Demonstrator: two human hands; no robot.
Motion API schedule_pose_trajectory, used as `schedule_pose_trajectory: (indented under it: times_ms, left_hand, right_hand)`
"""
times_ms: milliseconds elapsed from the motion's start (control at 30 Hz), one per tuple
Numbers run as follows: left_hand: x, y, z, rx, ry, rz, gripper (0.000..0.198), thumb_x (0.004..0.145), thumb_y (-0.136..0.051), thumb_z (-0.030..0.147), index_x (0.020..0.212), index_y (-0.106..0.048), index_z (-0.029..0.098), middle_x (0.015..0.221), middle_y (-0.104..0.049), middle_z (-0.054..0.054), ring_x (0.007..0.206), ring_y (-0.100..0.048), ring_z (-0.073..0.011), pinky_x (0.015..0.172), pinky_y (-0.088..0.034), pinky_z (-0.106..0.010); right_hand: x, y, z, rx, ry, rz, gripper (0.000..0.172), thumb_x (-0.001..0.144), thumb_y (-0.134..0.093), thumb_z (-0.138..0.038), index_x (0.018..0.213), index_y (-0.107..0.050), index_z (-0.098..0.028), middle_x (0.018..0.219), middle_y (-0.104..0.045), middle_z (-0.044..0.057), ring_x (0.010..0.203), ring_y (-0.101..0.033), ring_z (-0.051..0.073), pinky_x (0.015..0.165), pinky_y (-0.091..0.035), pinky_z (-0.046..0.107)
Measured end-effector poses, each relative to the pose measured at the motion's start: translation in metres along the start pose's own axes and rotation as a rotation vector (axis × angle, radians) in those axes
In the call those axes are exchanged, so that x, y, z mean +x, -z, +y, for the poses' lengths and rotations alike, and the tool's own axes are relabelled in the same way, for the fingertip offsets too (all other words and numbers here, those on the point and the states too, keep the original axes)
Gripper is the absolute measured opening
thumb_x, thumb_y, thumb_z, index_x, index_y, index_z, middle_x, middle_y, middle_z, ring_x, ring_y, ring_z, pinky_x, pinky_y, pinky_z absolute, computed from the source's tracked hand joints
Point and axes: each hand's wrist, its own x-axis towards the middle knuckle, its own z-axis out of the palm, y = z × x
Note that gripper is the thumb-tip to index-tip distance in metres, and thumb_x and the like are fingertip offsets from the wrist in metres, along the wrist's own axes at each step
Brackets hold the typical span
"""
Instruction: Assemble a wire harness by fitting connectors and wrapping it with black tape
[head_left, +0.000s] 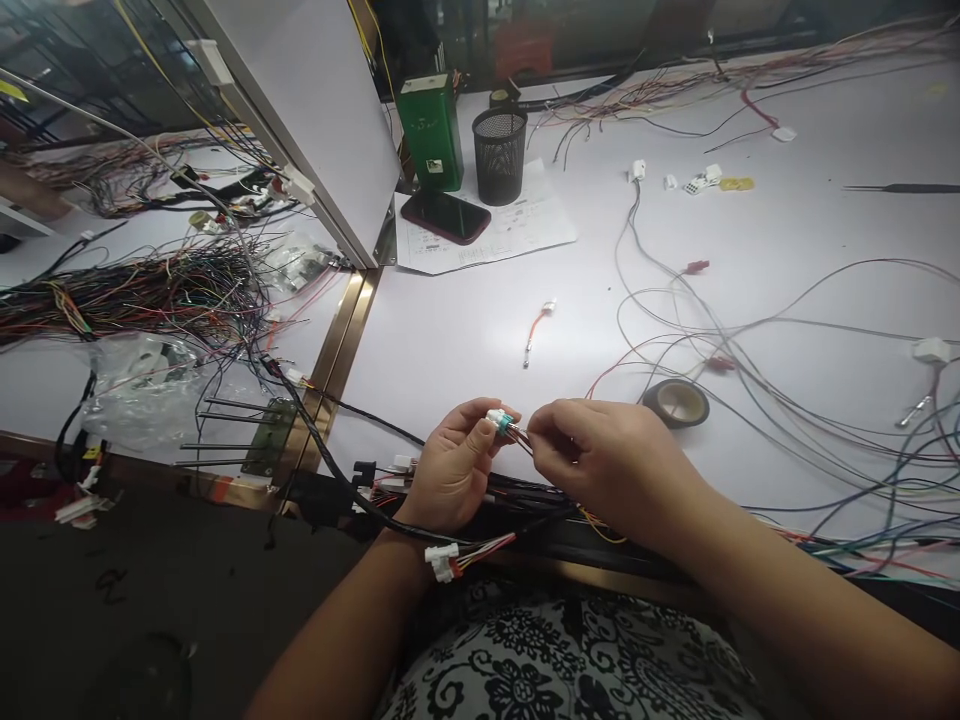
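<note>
Between the thumb and fingers of my left hand (454, 470) is a small white and teal wire connector (498, 420). Thin brown wires (519, 437) run out of its right side. My right hand (581, 440) pinches one of these wires close to the connector; its fingertips partly hide the wire's end. A black-sleeved wire harness (337, 465) passes across my left wrist. Below that wrist hangs another white connector (442, 560) with red, white and pink wires. A short orange wire (533, 335) with a white end lies on the table beyond my hands.
A tape roll (676, 402) lies right of my right hand, among loose grey wires (720, 320). Behind stand a green box (431, 135) and a black mesh cup (500, 160), near a phone (445, 216) on paper. At left are a wire bundle (150, 290) and metal pins (232, 430).
</note>
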Motion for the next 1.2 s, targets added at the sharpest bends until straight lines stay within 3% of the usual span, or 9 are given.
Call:
schedule_pose_trajectory:
  times_ms: [300, 533, 767, 1067, 1200]
  left_hand:
    - [-0.002, 0.002, -0.003, 0.096, -0.114, -0.047, 0.014, 0.084, -0.068, 0.021, 0.098, -0.068, 0.020, 0.098, -0.070, -0.003, 0.094, -0.062, -0.0114, 0.092, -0.047, -0.025]
    - [-0.003, 0.002, -0.005, 0.183, -0.123, -0.065, 0.015, 0.083, -0.069, 0.020, 0.098, -0.069, 0.021, 0.101, -0.071, -0.003, 0.098, -0.062, -0.0139, 0.096, -0.045, -0.030]
    - [-0.003, 0.001, -0.006, 0.130, -0.137, -0.008, 0.016, 0.081, -0.071, 0.023, 0.097, -0.069, 0.020, 0.097, -0.071, -0.003, 0.094, -0.063, -0.0129, 0.092, -0.046, -0.028]
    - [-0.005, -0.001, -0.007, 0.154, -0.134, -0.007, 0.015, 0.080, -0.072, 0.022, 0.095, -0.069, 0.020, 0.097, -0.071, -0.003, 0.094, -0.063, -0.0141, 0.094, -0.045, -0.030]
    - [-0.005, -0.003, -0.006, 0.135, -0.130, 0.004, 0.015, 0.080, -0.071, 0.021, 0.095, -0.068, 0.019, 0.094, -0.070, -0.003, 0.094, -0.061, -0.0138, 0.093, -0.043, -0.029]
  right_hand:
    - [-0.001, -0.003, 0.001, 0.022, 0.010, 0.029, 0.011, 0.081, -0.053, -0.022, 0.071, -0.058, -0.019, 0.059, -0.057, -0.005, 0.050, -0.044, 0.008, 0.048, -0.025, 0.022]
    - [-0.002, -0.009, 0.002, 0.044, -0.015, 0.022, 0.013, 0.081, -0.054, -0.022, 0.070, -0.059, -0.018, 0.058, -0.057, -0.005, 0.049, -0.045, 0.008, 0.047, -0.026, 0.022]
    - [-0.005, -0.004, 0.001, 0.171, -0.065, -0.041, 0.010, 0.087, -0.056, -0.026, 0.086, -0.065, -0.022, 0.074, -0.066, -0.004, 0.062, -0.057, 0.010, 0.055, -0.037, 0.021]
    - [-0.006, -0.014, -0.002, 0.134, -0.048, 0.022, 0.010, 0.082, -0.054, -0.021, 0.076, -0.061, -0.019, 0.064, -0.059, -0.004, 0.054, -0.050, 0.010, 0.051, -0.033, 0.022]
    - [-0.005, -0.012, 0.000, 0.127, -0.046, -0.034, 0.009, 0.086, -0.053, -0.023, 0.082, -0.061, -0.021, 0.068, -0.061, -0.004, 0.058, -0.054, 0.011, 0.054, -0.037, 0.024]
